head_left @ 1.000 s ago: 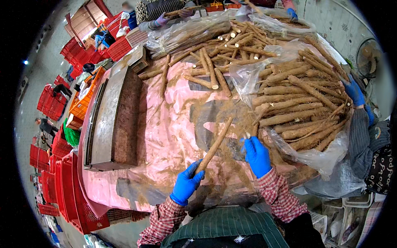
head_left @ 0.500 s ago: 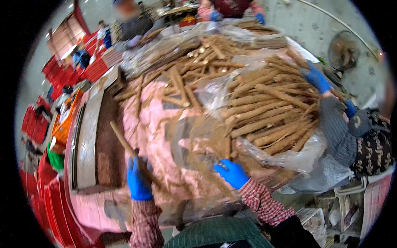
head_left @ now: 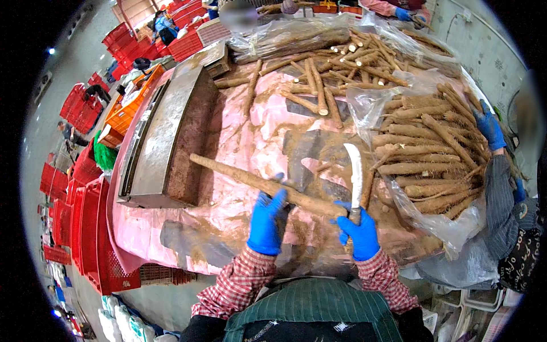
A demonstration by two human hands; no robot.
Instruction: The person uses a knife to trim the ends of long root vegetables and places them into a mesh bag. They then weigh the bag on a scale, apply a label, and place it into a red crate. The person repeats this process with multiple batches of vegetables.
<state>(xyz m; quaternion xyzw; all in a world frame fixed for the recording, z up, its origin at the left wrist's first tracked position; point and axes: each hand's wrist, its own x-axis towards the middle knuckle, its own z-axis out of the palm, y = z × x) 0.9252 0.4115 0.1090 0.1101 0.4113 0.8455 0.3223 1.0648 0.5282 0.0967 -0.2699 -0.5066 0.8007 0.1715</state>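
Note:
My left hand, in a blue glove, is closed around the middle of a long brown yam. This yam slants from the metal box's side down to my right hand. My right hand, also gloved in blue, grips a curved knife with its pale blade pointing away from me. The yam's right end meets the fingers and the knife's base. Just beyond my right hand lies another thin yam. To its right, a large heap of hairy yams rests on clear plastic.
At the left stands a long metal box on the pink sheet. Cut yams lie scattered at the far side. A co-worker's blue-gloved hand touches the heap's right edge. Red crates are stacked beyond the table's left.
My left hand has moved right, and the yam in it now lies more crosswise. My right hand, earlier near the heap, has come beside the yam's end with the knife upright. The view has shifted.

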